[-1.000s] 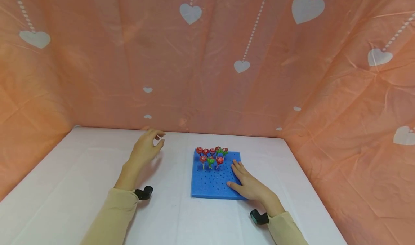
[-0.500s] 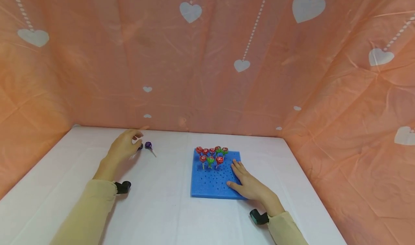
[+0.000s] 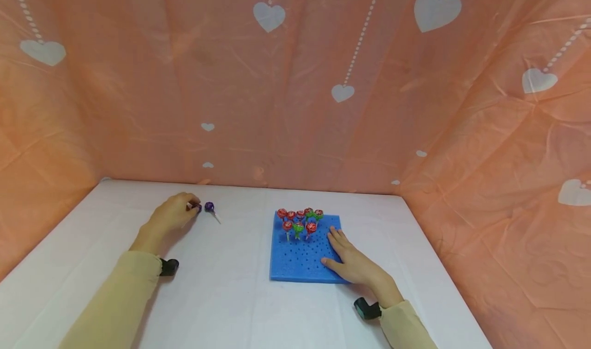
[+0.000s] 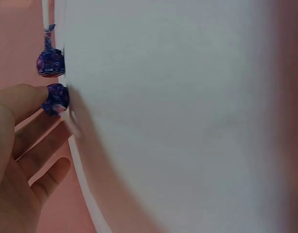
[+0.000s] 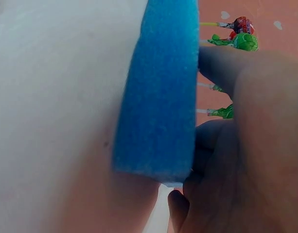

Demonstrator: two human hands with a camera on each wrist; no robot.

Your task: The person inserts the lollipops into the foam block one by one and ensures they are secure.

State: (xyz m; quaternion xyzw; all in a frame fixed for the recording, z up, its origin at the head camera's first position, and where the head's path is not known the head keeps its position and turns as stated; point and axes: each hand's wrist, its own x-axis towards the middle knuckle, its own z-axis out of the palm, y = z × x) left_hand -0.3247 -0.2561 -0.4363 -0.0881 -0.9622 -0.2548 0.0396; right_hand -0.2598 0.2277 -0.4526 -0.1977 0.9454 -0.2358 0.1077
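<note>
At the back left of the table, my left hand pinches the wrapped head of a purple lollipop between thumb and fingers. A second purple lollipop lies just to its right, its white stick angled toward the front. My right hand rests with spread fingers on the right side of a blue foam board full of small holes. Several lollipops stand upright in two rows in the far part of the board, among them a red one and a green one.
A white cloth covers the table. Behind and on both sides hangs an orange curtain with white hearts. Each wrist carries a small black camera, such as the right one.
My left hand has moved left and down to the purple lollipops, uncovering one, and its fingers have closed on the other. The right hand has stayed on the board.
</note>
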